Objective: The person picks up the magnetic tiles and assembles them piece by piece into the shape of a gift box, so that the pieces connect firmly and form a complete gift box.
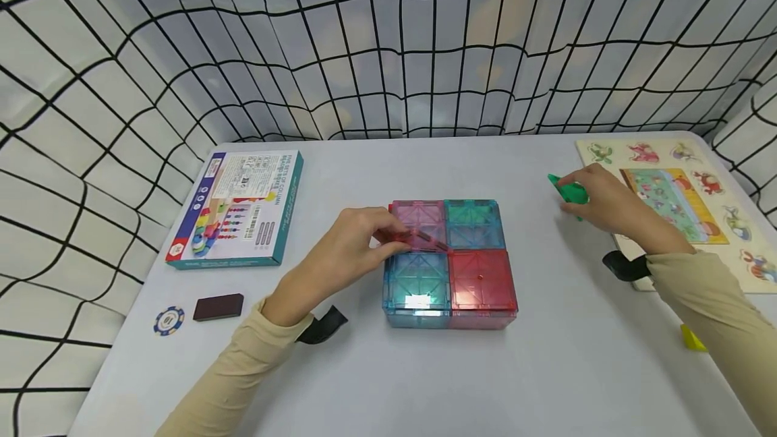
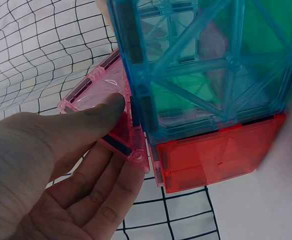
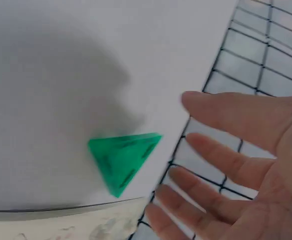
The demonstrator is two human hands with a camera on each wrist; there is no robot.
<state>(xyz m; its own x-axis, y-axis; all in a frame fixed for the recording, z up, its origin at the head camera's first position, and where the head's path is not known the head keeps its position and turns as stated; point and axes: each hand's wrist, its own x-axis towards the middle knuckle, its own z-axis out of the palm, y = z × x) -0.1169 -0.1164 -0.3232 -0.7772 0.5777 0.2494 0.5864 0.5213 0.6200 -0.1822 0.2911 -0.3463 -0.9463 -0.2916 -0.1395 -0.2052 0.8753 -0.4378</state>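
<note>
My left hand point(image 1: 346, 241) pinches a pink triangular magnetic tile point(image 2: 102, 86) between thumb and fingers. That tile sits at the left side of a low block of see-through magnetic tiles, overlapping its top in the head view. The block's top shows a pink square point(image 1: 419, 216), two teal-blue squares and a red square point(image 1: 482, 282). Off to the right, my right hand point(image 1: 610, 204) hovers by a green triangular tile point(image 3: 123, 162) on the white table. In the right wrist view its fingers are spread and apart from the green tile.
A toy box point(image 1: 243, 208) lies at the back left, with a dark rectangular piece point(image 1: 218, 307) and a blue-and-white poker chip point(image 1: 168, 321) in front. A picture puzzle board point(image 1: 707, 272) lies at the right. A yellow piece point(image 1: 692, 339) is partly behind the right sleeve. Black netting point(image 1: 400, 52) encloses the table.
</note>
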